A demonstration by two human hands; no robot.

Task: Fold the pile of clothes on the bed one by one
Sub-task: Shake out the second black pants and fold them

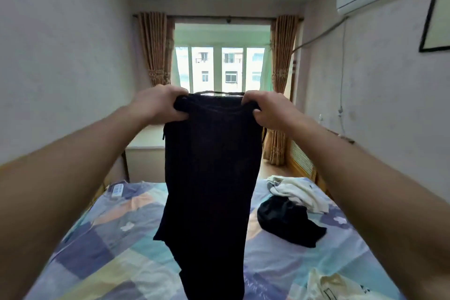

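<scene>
You hold the trousers (209,178) up by the waistband.
Both hands, left (159,105) and right (270,111), have fingers curled round it; next, probably lay it flat on the bed (109,238).

bare bed (117,246) left, clothes pile (292,209) right

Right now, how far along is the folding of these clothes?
Early, it seems. No folded stack is visible. Both hands, left hand and right hand, hold up dark trousers by the waistband. A black garment, white garment and cream garment lie crumpled on the bed.
</scene>
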